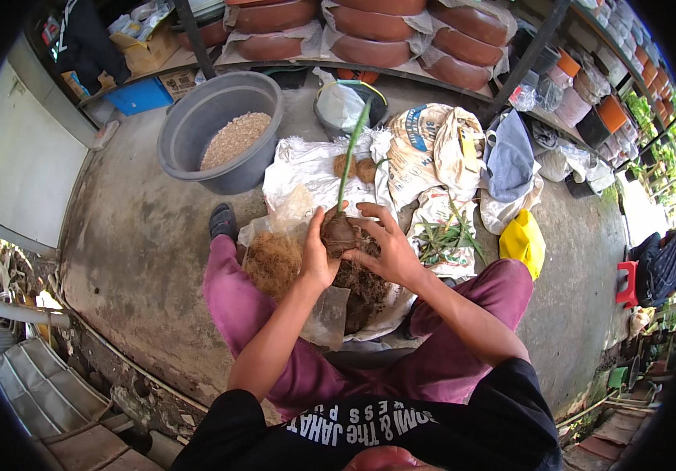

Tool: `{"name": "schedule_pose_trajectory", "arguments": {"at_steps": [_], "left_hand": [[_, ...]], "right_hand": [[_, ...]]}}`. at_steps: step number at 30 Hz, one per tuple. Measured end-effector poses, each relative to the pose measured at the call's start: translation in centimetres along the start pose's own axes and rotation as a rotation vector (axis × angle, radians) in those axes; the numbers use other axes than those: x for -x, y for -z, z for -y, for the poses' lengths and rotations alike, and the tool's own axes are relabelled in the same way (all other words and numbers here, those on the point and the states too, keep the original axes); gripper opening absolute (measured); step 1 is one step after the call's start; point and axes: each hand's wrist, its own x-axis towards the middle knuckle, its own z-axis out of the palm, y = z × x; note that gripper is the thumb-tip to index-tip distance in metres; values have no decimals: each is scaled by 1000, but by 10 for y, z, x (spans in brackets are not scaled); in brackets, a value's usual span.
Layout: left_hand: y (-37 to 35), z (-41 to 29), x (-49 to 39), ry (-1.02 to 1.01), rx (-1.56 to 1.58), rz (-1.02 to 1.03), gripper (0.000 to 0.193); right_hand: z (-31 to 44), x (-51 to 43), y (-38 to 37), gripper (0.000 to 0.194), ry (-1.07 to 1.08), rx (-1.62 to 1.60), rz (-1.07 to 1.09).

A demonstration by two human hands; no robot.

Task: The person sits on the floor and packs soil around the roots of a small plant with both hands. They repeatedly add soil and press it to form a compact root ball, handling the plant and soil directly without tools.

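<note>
Between my hands is a brown root ball with one long green stem standing up from it. My left hand grips it from the left. My right hand is at its right side, fingers spread and curved, the thumb near its lower edge. Below lie dark, root-like fibres on a white sack, and left of them a heap of light brown fibre on clear plastic. Two round fibrous balls rest on a white woven sack farther forward.
A large grey tub holds pale chips. Beside it are a bucket with a plastic bag and a printed sack. Cut green leaves and a yellow bag lie to the right. Shelves carry brown bowls.
</note>
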Motion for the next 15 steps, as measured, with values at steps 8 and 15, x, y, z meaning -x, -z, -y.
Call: {"name": "schedule_pose_trajectory", "arguments": {"at_steps": [8,15], "left_hand": [[8,1,-2,120,77,61,49],[-5,-4,7,200,28,32,39]], "right_hand": [[0,-1,0,67,-6,-72,40],[0,3,-1,53,-24,-86,23]]}}
